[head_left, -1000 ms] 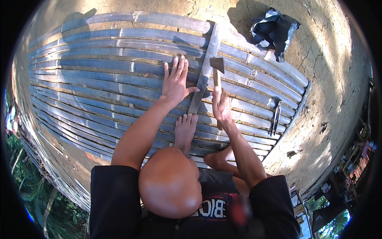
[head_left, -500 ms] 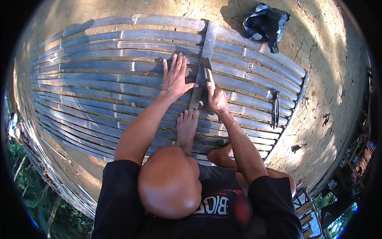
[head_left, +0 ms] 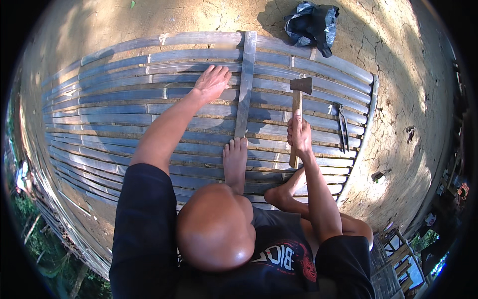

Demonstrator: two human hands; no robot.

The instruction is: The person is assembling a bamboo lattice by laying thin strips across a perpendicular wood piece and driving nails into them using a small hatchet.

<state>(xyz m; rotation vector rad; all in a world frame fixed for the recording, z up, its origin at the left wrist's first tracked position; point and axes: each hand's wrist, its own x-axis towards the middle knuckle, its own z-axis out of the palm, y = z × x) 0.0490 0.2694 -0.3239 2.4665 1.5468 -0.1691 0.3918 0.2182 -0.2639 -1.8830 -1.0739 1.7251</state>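
Over at my near left, green foliage point(head_left: 62, 261) shows past a row of long thin sticks point(head_left: 74, 224). Next comes the slatted bamboo panel point(head_left: 112, 112), its split lengths running left to right with gaps between them, dappled by shade. My left hand point(head_left: 212, 82) is over its middle, palm down and empty, with the fingers a little bent; I cannot tell whether it touches the slats.

My bent left knee point(head_left: 216, 229) rises nearest to me and stands in the way of the panel's near edge. Beyond it my bare left foot point(head_left: 235, 162) has its toes at the near end of a flat grey strip point(head_left: 245, 82). That strip lies across the slats, running from my toes to the panel's far edge, just right of my left hand and apart from it.

My right foot point(head_left: 286, 193) is tucked in to the right. Above it my right hand point(head_left: 299, 135) is closed around the wooden handle of a small hatchet point(head_left: 297, 102), thumb along the handle and head pointing far, well right of the strip.

A crumpled black plastic bag point(head_left: 312, 27) sits at the panel's far edge. Dark pincers point(head_left: 343, 127) lie on the slats near the right-hand end pole point(head_left: 367, 134), with cracked earth point(head_left: 393, 144) beyond.
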